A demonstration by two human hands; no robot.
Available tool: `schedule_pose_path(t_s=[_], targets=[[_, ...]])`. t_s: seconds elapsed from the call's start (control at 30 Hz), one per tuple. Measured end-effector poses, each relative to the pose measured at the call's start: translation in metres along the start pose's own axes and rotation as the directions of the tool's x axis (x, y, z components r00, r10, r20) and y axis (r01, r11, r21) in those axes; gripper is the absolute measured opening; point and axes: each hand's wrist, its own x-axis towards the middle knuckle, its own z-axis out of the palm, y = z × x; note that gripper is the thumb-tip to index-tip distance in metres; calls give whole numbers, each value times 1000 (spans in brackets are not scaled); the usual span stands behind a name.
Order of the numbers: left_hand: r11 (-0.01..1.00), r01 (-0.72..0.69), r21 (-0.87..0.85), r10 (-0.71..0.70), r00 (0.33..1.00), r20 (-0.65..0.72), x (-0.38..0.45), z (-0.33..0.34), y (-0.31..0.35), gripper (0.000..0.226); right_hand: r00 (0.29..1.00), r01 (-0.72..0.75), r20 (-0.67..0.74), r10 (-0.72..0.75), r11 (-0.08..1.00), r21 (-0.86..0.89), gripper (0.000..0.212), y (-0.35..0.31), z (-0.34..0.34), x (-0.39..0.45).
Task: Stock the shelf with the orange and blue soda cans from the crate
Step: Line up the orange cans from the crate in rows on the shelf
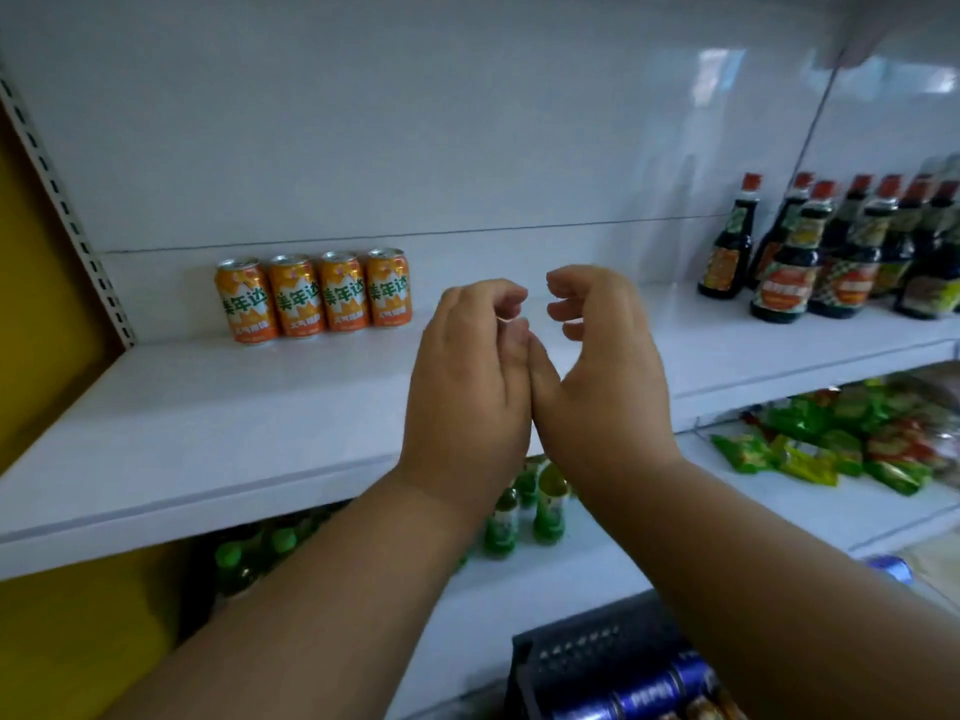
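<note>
At the shelf's back edge: four orange cans (313,295) upright, touching.
Hands: left hand (470,376), right hand (602,366) loosely curled, holding nothing.
Handling: probably light, stiff, slippery; grasp around the sides.

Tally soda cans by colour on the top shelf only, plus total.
Orange cans: 4, upright in one row at the back of the white shelf
Blue cans: 0 on that shelf; the blue ones in view lie in the crate below
Total on the shelf: 4
</note>
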Motion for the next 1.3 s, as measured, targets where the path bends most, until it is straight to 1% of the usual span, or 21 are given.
schedule_pose_path(t_s=[0.17, 0.3, 0.4, 0.47, 0.53, 0.67, 0.77, 0.8, 0.87, 0.93, 1.0, 1.07, 1.17, 1.23, 1.3], targets=[[988, -117, -106, 128, 986, 105, -56, 26, 85, 26, 994, -44, -109, 30, 991, -128, 39, 3, -99, -65], [972, -77, -223, 119, 976, 181, -99, 54, 128, 24, 983, -101, -172, 71, 979, -176, 37, 11, -155, -111], [958, -58, -282, 133, 957, 257, -127, 79, 147, 25, 965, -155, -241, 103, 966, -207, 35, 30, -183, -139], [954, -32, -299, 133, 938, 321, -149, 101, 149, 23, 953, -222, -257, 162, 949, -224, 31, 51, -195, -158], [955, 4, -296, 118, 913, 392, -173, 126, 144, 22, 935, -318, -242, 257, 912, -260, 29, 77, -203, -178], [942, 211, -261, -18, 809, 588, -219, 175, 120, 23, 838, -545, -214, 502, 776, -316, 33, 136, -208, -205], [923, 325, -205, -92, 705, 703, -243, 211, 95, 22, 775, -618, -157, 612, 685, -386, 31, 187, -204, -211], [924, 338, -177, -106, 672, 733, -249, 225, 86, 22, 756, -630, -130, 642, 659, -411, 31, 205, -201, -213], [941, 322, -104, -124, 614, 779, -262, 254, 67, 23, 701, -651, -74, 710, 593, -474, 30, 242, -194, -219], [956, 293, -32, -139, 543, 828, -279, 282, 50, 25, 633, -668, -35, 773, 522, -531, 29, 277, -186, -230], [952, 303, 29, -175, 466, 868, -296, 307, 36, 25, 558, -681, 0, 830, 458, -571, 30, 309, -181, -245], [944, 319, 89, -217, 395, 893, -313, 329, 26, 24, 488, -683, 26, 873, 400, -611, 36, 339, -178, -260], [928, 332, 168, -271, 293, 917, -335, 356, 14, 25, 402, -682, 21, 915, 315, -660, 48, 380, -177, -275], [922, 324, 212, -300, 250, 921, -347, 372, 5, 25, 353, -649, 37, 935, 273, -710, 54, 404, -175, -282], [909, 328, 257, -338, 223, 914, -356, 386, -3, 26, 331, -604, 53, 942, 254, -756, 57, 428, -170, -283]])
